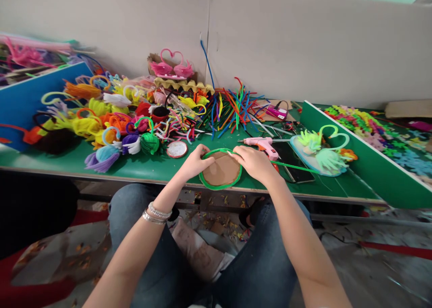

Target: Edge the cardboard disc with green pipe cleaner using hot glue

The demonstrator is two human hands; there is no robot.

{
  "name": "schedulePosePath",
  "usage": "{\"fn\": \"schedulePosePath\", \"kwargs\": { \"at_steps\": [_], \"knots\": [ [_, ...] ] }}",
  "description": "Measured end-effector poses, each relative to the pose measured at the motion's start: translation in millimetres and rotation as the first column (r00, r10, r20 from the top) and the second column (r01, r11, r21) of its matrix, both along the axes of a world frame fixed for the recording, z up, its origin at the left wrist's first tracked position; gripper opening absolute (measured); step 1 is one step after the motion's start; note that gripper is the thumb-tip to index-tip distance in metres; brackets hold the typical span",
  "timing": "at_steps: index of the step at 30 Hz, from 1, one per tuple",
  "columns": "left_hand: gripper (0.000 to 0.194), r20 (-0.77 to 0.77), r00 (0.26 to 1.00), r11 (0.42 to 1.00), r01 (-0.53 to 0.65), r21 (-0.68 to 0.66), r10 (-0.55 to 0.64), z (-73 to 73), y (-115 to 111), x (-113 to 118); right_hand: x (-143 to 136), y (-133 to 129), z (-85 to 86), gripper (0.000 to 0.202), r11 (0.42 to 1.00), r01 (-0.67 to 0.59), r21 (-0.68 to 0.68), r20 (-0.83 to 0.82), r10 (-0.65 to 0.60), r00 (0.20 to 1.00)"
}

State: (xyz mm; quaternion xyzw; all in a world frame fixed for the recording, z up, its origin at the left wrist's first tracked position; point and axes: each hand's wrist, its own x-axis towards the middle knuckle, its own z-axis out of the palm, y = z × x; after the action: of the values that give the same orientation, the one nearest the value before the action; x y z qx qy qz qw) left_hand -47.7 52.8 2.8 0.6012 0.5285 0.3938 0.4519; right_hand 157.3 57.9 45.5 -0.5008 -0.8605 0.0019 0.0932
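Observation:
A round cardboard disc [221, 169] is held tilted up at the table's front edge, its rim edged with a green pipe cleaner [221, 186]. My left hand [195, 162] pinches the disc's upper left rim between thumb and fingers. At the upper right rim, my right hand [251, 162] is closed on the green pipe cleaner, whose loose length runs out to the right past the hand. Just behind my right hand lies a pink glue gun [261, 142]. A dark phone [293, 164] lies to its right.
Several fuzzy swans [108, 153] crowd the left, near a small round lid [177, 149]. Loose coloured pipe cleaners [236, 105] are heaped at the back. Two pale green swans on a base [329, 157] stand right, beside a green divider [354, 150]. A blue divider [37, 101] stands left.

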Motion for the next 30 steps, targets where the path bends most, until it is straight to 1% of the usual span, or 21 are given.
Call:
{"fn": "schedulePosePath", "kwargs": {
  "at_steps": [5, 10, 15, 24, 30],
  "knots": [
    [0.022, -0.003, 1.0, 1.0, 0.01, 0.003, -0.01, 0.5, -0.1, 0.1, 2.7, -0.1, -0.3, 0.022, 1.0, -0.018, 0.022, -0.038, 0.019, 0.999],
    [0.022, -0.02, 1.0, 0.999, 0.0, 0.037, 0.001, 1.0, -0.8, 0.6, 2.3, -1.3, 1.5, 0.023, 1.0, -0.006, 0.021, -0.031, 0.007, 1.0],
    [0.021, -0.035, 0.999, 0.998, 0.0, 0.067, 0.003, 2.0, -2.5, 1.3, 0.8, -2.9, 3.0, 0.025, 0.999, -0.024, 0.022, -0.018, 0.024, 1.0],
    [0.02, -0.055, 0.998, 0.992, 0.017, 0.127, -0.01, 2.2, -2.5, 0.6, -0.9, -3.9, 5.5, 0.026, 0.998, 0.021, 0.054, -0.032, -0.019, 0.999],
    [0.02, -0.065, 0.997, 0.988, 0.043, 0.15, -0.034, 2.4, -3.6, 0.7, -1.1, -2.5, 2.5, 0.025, 0.997, 0.006, 0.082, -0.018, -0.005, 1.0]
  ]
}}
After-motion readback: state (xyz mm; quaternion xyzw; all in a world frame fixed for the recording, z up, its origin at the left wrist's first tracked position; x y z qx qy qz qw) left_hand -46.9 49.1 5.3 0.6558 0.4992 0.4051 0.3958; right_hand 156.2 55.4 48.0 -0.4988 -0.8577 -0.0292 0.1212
